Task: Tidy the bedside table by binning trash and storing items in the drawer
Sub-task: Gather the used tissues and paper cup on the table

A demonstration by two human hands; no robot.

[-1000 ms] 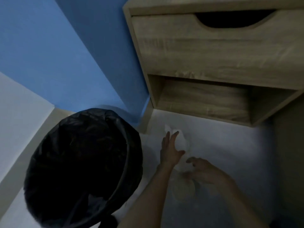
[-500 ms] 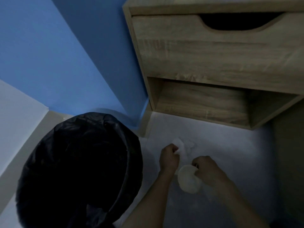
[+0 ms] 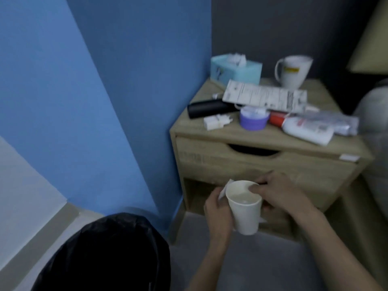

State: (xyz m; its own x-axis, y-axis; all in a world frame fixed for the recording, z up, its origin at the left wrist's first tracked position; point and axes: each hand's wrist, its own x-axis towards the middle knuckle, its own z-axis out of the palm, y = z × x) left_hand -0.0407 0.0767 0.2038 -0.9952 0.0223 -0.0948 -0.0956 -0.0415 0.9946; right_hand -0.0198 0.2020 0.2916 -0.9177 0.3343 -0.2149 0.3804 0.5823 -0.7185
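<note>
A white paper cup (image 3: 245, 208) is held upright in front of the bedside table (image 3: 264, 164). My right hand (image 3: 277, 192) pinches its rim with the thumb inside. My left hand (image 3: 218, 208) grips a crumpled white tissue (image 3: 225, 189) against the cup's left side. The bin (image 3: 109, 255), lined with a black bag, stands at the lower left. The drawer (image 3: 210, 162) is closed. On the tabletop lie a black tube (image 3: 207, 108), a white charger (image 3: 216, 122), a purple jar (image 3: 254, 120), a paper sheet (image 3: 264, 97), a white bottle (image 3: 306, 131) and a plastic wrapper (image 3: 336, 122).
A turquoise tissue box (image 3: 235, 70) and a white mug (image 3: 291, 70) stand at the back of the tabletop. Blue wall runs along the left. Grey bedding (image 3: 375, 127) borders the table on the right, with a lampshade (image 3: 371, 38) above.
Both hands lifted from the floor with the cup and tissue, now held up before the table's open shelf. The view tilted up, revealing the tabletop.
</note>
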